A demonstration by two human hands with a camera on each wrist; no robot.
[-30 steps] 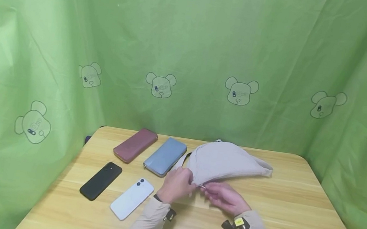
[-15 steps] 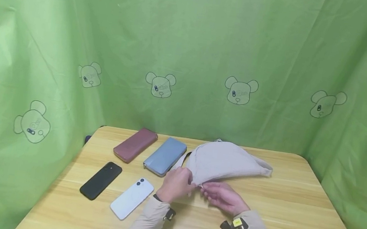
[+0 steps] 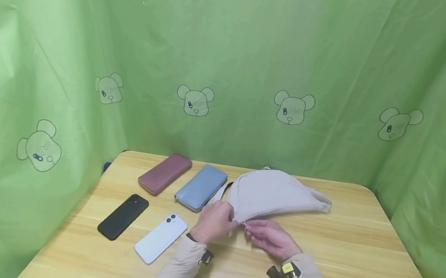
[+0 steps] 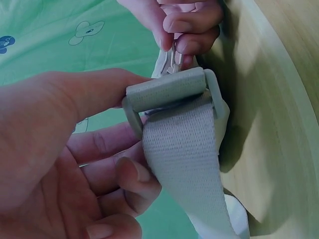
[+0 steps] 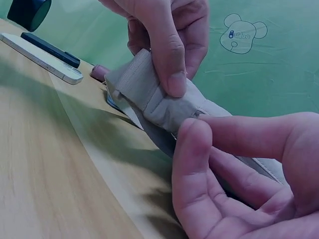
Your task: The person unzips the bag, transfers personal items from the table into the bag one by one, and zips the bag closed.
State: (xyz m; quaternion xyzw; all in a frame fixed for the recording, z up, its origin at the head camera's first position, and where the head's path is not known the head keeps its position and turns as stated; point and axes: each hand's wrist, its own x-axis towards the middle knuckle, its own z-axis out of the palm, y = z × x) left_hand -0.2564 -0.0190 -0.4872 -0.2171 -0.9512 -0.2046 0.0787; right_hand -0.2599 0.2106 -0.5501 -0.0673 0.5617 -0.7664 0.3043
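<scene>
A pale grey waist bag [image 3: 271, 192] lies at the back of the table, its narrow near end lifted between the two hands. My left hand [image 3: 214, 222] grips that end, thumb on top. In the left wrist view, a plastic strap adjuster [image 4: 167, 90] and woven strap [image 4: 184, 144] hang by its fingers. Between thumb and forefinger, my right hand [image 3: 271, 239] pinches the zipper pull [image 4: 173, 59] at the bag's near corner. The right wrist view shows the left thumb pressing the fabric end [image 5: 172, 112] just beyond the right fingertips. How far the zipper is drawn cannot be seen.
Left of the bag lie a blue wallet [image 3: 201, 187] and a maroon wallet [image 3: 165, 173]. Nearer the front are a black phone [image 3: 123, 216] and a white phone [image 3: 161, 239]. A green curtain [image 3: 241, 66] stands behind the wooden table [image 3: 358, 269] and along both sides.
The right hand has shifted very slightly left, toward the left hand, still pinching the zipper pull. The head view has tilted down a little. The bag, wallets and phones stay in place.
</scene>
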